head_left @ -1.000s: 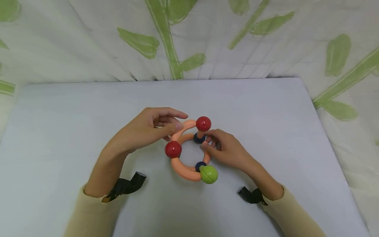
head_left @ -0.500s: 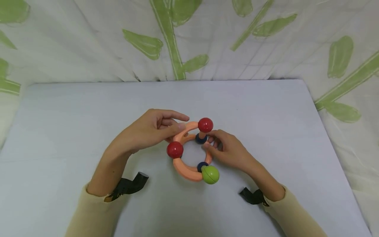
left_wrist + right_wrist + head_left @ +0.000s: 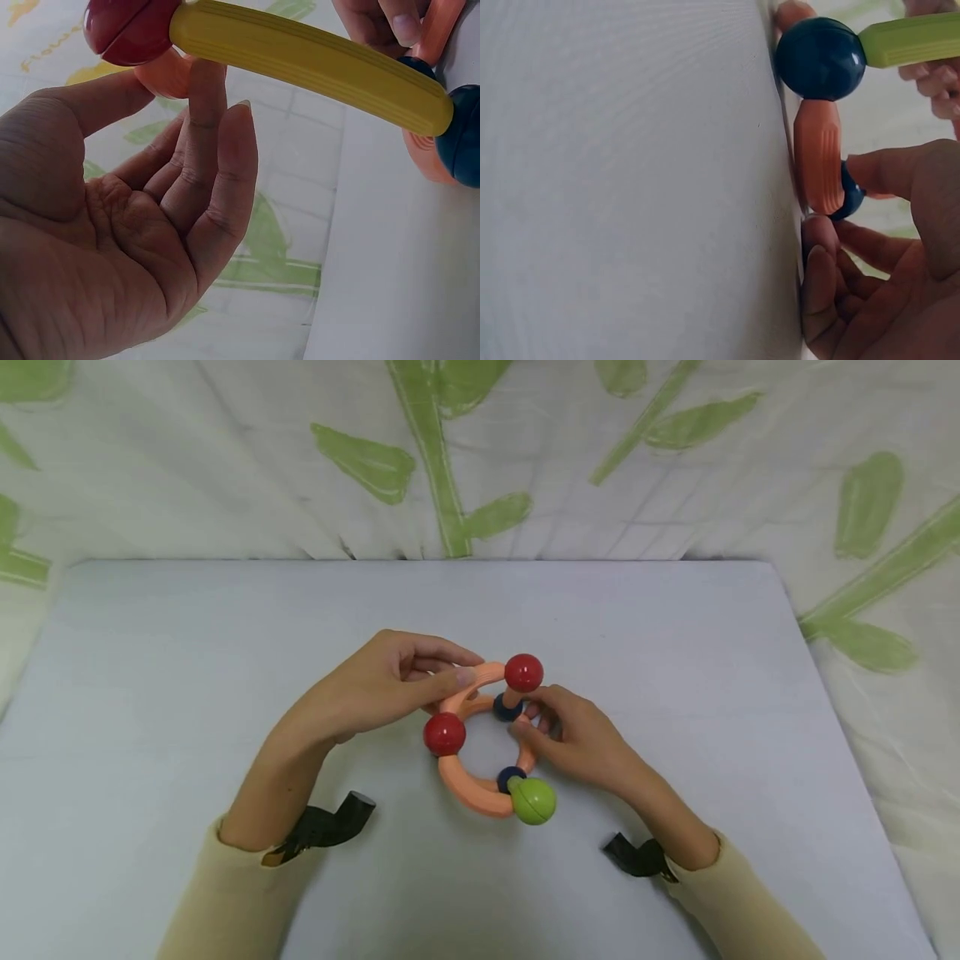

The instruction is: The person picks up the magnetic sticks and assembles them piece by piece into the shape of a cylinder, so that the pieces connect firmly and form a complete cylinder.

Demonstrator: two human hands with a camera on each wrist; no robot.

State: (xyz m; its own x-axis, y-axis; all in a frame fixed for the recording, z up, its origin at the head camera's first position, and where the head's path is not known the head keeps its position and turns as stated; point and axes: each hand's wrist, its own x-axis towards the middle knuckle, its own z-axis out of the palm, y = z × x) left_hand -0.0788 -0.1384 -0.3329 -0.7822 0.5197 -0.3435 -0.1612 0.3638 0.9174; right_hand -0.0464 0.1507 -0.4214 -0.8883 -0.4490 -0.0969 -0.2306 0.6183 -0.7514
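A magnetic rod-and-ball structure stands on the table, with a lower ring and an upper arc of curved orange rods. My left hand (image 3: 390, 681) pinches the upper orange rod (image 3: 491, 672) between thumb and fingers. That rod runs from the left red ball (image 3: 445, 734) to the far red ball (image 3: 523, 672). Below, my right hand (image 3: 577, 735) pinches a lower orange rod (image 3: 819, 157) beside a blue ball (image 3: 507, 707). Toward the front sits a green ball (image 3: 534, 802), with a green rod (image 3: 911, 39) under it. A yellow rod (image 3: 315, 69) shows in the left wrist view.
The white table (image 3: 225, 610) extends around the structure on all sides. Behind its far edge hangs a pale cloth (image 3: 247, 460) with green leaf and stem prints. Black wrist cameras (image 3: 352, 814) are strapped at both sleeves.
My left fingers have closed in on the upper orange rod, the index finger coming down to it. The right hand keeps its grip, and the structure holds its shape.
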